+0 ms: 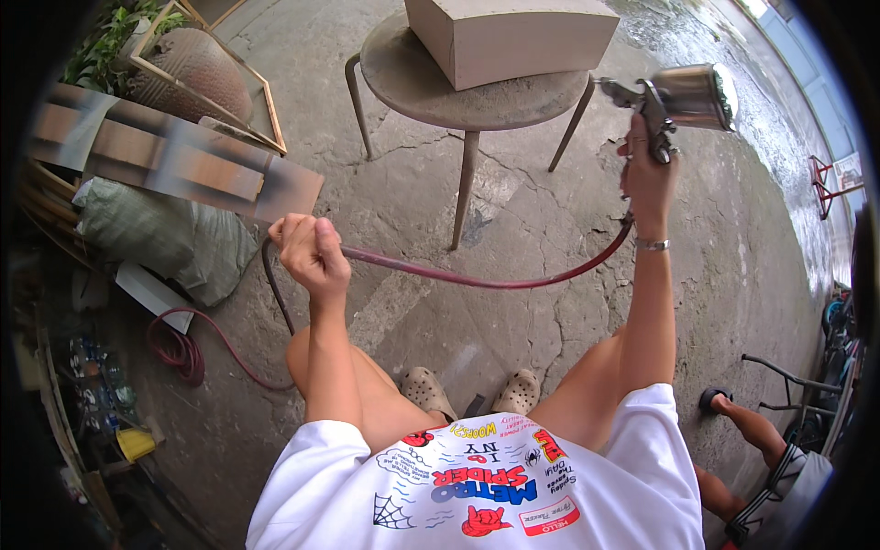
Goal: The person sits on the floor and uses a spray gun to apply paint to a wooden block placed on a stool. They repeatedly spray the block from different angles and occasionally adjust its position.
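Note:
My right hand [653,174] grips a metal spray gun [656,119] by its handle, raised at the right of the round stool. A silver paint cup [697,95] sits on the gun, pointing right, and the nozzle faces left toward the pale box. My left hand [314,253] is closed around a dark red air hose [477,275], which sags between my hands and runs up to the gun's handle. On the worn round stool [458,104] rests a pale, box-shaped piece [532,46], its far part cut off by the frame's top edge.
At left, a long paint-marked board [220,174] lies near a pale sack [211,247] and a large brown pot [188,78]. Coiled hose [183,357] lies on the cracked concrete floor [513,348]. Another person's leg [752,426] shows at lower right, beside metal frames.

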Demonstrator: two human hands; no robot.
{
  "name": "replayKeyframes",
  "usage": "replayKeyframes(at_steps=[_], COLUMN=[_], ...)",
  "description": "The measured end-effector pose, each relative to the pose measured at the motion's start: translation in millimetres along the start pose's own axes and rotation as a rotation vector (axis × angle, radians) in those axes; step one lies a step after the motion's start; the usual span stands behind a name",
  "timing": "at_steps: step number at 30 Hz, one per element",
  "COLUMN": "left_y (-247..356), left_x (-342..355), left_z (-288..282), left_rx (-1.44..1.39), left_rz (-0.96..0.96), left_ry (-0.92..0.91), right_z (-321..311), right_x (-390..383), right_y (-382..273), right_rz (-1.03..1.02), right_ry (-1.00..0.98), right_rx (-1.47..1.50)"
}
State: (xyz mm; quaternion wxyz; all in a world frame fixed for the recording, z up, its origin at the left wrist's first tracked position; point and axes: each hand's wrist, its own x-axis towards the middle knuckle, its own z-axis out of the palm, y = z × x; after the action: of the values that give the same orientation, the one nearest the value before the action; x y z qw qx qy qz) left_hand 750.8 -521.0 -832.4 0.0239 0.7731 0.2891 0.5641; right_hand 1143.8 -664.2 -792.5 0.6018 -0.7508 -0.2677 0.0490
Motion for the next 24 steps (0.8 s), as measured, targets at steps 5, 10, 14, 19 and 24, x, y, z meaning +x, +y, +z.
replayKeyframes(at_steps=[5,10,14,19,24], left_y=[-10.8,-17.5,-22.8,-28.1,-22.6], left_x=[7.0,8.8,7.1,5.2,5.8], left_z=[-6.7,-12.1,-11.5,-10.1,-5.0], left_rx=[0.017,0.028,0.023,-0.037,-0.013], left_rz=[-0.034,-0.073,-0.104,-0.132,-0.091], left_ry=[0.092,0.117,0.112,0.137,0.087], right_z=[27.1,41.4,48.6,48.7,43.9], right_x=[-42.9,-70.3,-92.2,-104.0,-73.2], right_y=[-11.6,-32.2,-50.3,-67.8,-40.7], right_rz=[-0.162,-0.091,-0.141,-0.186,-0.245], right_ry=[-0.155,-0.226,-0.320,-0.480,-0.263], right_rx=[0.069,0.100,0.127,0.220,0.084])
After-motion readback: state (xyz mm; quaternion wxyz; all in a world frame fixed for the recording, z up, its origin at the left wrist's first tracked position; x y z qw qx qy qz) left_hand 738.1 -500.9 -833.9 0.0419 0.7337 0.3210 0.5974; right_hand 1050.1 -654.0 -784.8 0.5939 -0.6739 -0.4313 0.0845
